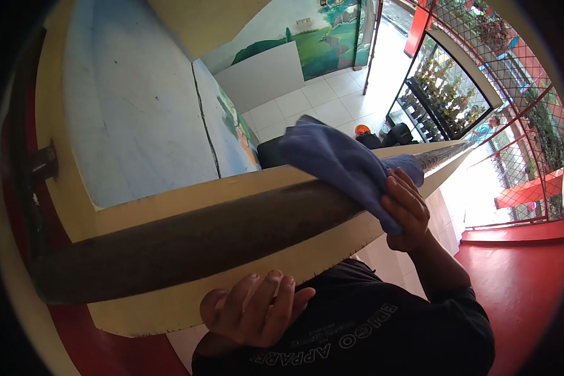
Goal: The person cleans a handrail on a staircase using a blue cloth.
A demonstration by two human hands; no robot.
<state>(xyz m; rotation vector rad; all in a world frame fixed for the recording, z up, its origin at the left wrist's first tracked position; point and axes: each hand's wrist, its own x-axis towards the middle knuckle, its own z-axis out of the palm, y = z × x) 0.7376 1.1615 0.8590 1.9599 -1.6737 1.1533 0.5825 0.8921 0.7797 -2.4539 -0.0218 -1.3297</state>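
Note:
A thick dark brown rail runs from the lower left toward the far right above a cream ledge. Draped over its upper side is a blue cloth, which wraps around the rail farther along. My right hand grips the near edge of this cloth, fingers pressing it against the rail. Lower and to the left, my left hand is just below the ledge's ragged edge. Its fingers are loosely bent and somewhat apart, with nothing seen in them.
A pale blue painted wall panel rises behind the rail, held by a metal bracket at left. White floor tiles lie beyond. At right stand a glass panel, wire mesh and red floor.

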